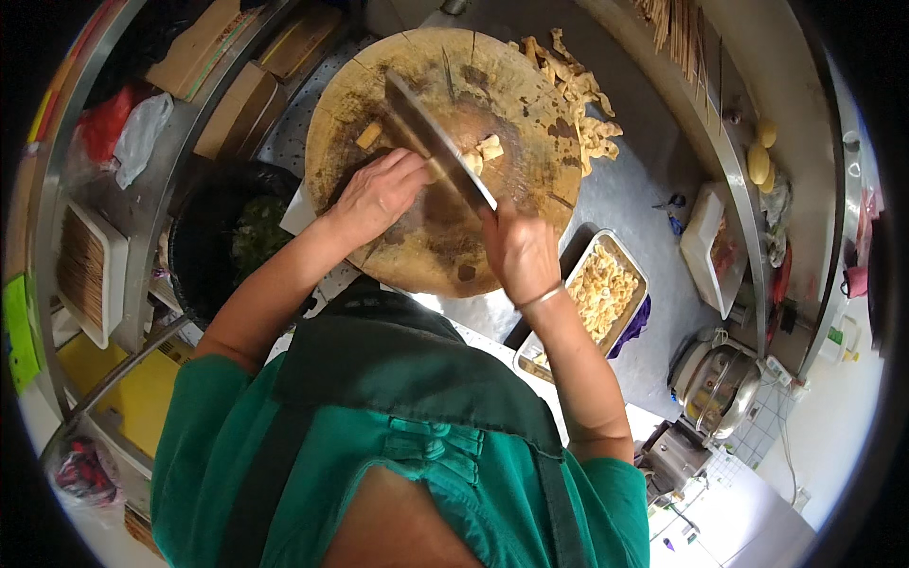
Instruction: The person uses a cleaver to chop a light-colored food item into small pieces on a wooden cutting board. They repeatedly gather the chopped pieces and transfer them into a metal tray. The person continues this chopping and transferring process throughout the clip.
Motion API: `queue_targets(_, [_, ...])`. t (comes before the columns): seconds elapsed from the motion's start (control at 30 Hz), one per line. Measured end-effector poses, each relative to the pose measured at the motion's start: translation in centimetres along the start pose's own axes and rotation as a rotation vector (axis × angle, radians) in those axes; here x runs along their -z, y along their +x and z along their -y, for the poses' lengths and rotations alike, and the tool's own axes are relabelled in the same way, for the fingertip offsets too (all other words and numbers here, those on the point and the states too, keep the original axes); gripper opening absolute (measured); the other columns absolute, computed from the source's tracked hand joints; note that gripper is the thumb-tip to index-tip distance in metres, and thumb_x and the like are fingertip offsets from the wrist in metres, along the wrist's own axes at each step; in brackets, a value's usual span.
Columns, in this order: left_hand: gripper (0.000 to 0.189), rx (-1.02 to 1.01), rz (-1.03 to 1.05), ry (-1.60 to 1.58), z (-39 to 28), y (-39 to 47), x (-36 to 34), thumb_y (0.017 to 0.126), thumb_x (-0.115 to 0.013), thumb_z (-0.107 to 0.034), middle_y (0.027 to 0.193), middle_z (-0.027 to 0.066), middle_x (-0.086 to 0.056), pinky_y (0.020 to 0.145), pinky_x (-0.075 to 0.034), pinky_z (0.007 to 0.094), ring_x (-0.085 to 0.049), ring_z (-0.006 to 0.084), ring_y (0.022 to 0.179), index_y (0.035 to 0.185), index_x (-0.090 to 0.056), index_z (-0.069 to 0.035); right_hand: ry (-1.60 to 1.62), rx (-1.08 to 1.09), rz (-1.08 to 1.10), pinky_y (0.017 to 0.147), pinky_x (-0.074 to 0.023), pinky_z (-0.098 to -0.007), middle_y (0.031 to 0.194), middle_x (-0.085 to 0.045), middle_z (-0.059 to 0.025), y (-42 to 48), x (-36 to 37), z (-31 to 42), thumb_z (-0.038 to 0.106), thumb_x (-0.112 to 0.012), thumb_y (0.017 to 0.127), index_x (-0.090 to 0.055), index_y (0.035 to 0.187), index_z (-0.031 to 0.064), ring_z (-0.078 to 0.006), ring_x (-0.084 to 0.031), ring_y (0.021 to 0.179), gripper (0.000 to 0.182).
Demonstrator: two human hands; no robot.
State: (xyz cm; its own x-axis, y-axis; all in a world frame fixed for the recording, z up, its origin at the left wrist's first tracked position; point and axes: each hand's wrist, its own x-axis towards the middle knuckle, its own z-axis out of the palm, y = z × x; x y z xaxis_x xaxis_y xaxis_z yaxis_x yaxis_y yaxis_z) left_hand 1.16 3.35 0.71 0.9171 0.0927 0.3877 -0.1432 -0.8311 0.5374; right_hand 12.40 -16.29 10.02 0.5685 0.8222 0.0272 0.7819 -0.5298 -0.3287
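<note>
A large round wooden chopping block [454, 241] lies before me. My right hand [524, 248] grips the handle of a wide-bladed cleaver [437, 138], whose blade slants across the block towards the upper left. Close to the left side of the blade, my left hand [383, 190] has its fingertips bent down at a small pale food piece [433, 169], partly hidden by them. Cut pale chunks [490, 147] lie on the blade's right side. A browner piece [368, 135] rests above my left hand. Whether the blade touches the wood cannot be told.
Long, twisted pale-brown food strips [586, 106] lie beyond the block's right edge. A metal tray [643, 273] of cut pieces stands at the lower right, by my right forearm. A black-lined bin [206, 248] with green scraps is at the left. Metal shelves [717, 153] flank the steel worktop [639, 206].
</note>
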Motion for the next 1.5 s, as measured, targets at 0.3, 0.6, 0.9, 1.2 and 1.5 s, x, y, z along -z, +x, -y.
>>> queue_targets(0.3, [0.03, -0.014, -0.042, -0.006, -0.4, -0.1, 0.4, 0.073, -0.071, 0.006, 0.109, 0.0128, -0.061, 0.083, -0.053, 0.0407, -0.059, 0.0334, 0.103, 0.102, -0.065, 0.001, 0.152, 0.068, -0.145, 0.055, -0.0498, -0.0515, 0.064, -0.06, -0.0276, 5.8, -3.9, -0.4, 0.019, -0.066, 0.092, -0.059, 0.07, -0.0013, -0.0463, -0.061, 0.06, 0.03])
queue_targets(0.6, [0.023, 0.138, -0.186, -0.095, -2.4, 0.4, -2.9, 0.077, -0.074, 0.004, 0.104, 0.0142, -0.06, 0.081, -0.051, 0.0431, -0.06, 0.0348, 0.098, 0.096, -0.061, 0.001, 0.053, -0.099, -0.077, 0.053, -0.0493, -0.0525, 0.062, -0.06, -0.0258, -1.3, 0.4, -0.6, 0.017, -0.063, 0.094, -0.058, 0.08, 0.0008, -0.0463, -0.063, 0.06, 0.022])
queue_targets(0.9, [0.025, 0.041, -0.062, 0.002, -2.0, -0.3, -2.6, 0.079, -0.07, 0.004, 0.11, 0.0146, -0.062, 0.087, -0.053, 0.0405, -0.06, 0.0341, 0.106, 0.104, -0.066, 0.003, 0.052, -0.013, -0.026, 0.053, -0.0502, -0.0517, 0.063, -0.06, -0.0265, 0.2, -2.6, -0.3, 0.018, -0.065, 0.093, -0.059, 0.075, -0.0002, -0.0457, -0.063, 0.06, 0.026])
queue_targets(1.2, [0.018, 0.17, -0.148, -0.159, -1.4, -1.8, -0.4, 0.08, -0.069, 0.004, 0.103, 0.0141, -0.063, 0.082, -0.051, 0.0406, -0.061, 0.0332, 0.098, 0.098, -0.065, 0.002, 0.093, -0.046, -0.091, 0.054, -0.0514, -0.0521, 0.061, -0.061, -0.0254, -1.1, -0.6, -1.0, 0.018, -0.063, 0.094, -0.058, 0.08, 0.0011, -0.0445, -0.064, 0.057, 0.023])
queue_targets(1.5, [0.02, 0.064, -0.063, -0.018, -2.2, -1.6, -0.5, 0.074, -0.069, 0.003, 0.099, 0.0119, -0.059, 0.082, -0.053, 0.0395, -0.058, 0.0319, 0.098, 0.094, -0.065, 0.0, 0.017, -0.038, 0.09, 0.054, -0.05, -0.0501, 0.062, -0.062, -0.0226, -3.8, 0.6, 1.5, 0.016, -0.064, 0.093, -0.058, 0.086, 0.0008, -0.0428, -0.064, 0.06, 0.018])
